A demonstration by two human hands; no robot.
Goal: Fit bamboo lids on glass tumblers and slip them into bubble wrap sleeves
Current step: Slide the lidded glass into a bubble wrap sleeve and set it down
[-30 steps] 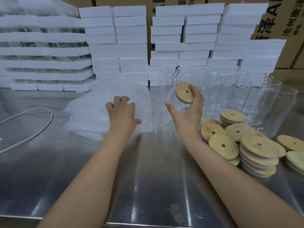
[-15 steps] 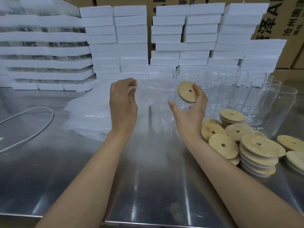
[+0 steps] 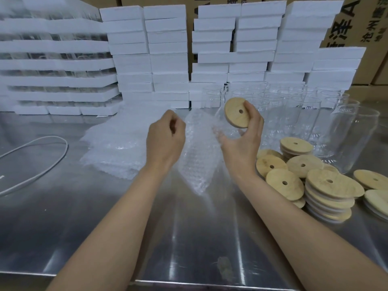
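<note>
Steel table (image 3: pixel 63 217), sleeve (image 3: pixel 199 156) now off pile (image 3: pixel 113 148) in pinching left grip (image 3: pixel 165 141), lidded tumbler (image 3: pixel 236 113) in curled right grip (image 3: pixel 243 143).

Even, cool overhead light; wide-angle bend at your frame's edges.

You get long white glare streaks on the steel table (image 3: pixel 189 244) at lower centre, with dim reflections of your forearms. Your left hand (image 3: pixel 164 141) is slightly smeared by motion and the bubble wrap sleeve (image 3: pixel 199 158) it pinches reads hazy, while the bamboo lid (image 3: pixel 236 114) in your right hand (image 3: pixel 244 143) is crisp. Foam stacks (image 3: pixel 130 49) at upper left bow and wash out near white.
</note>
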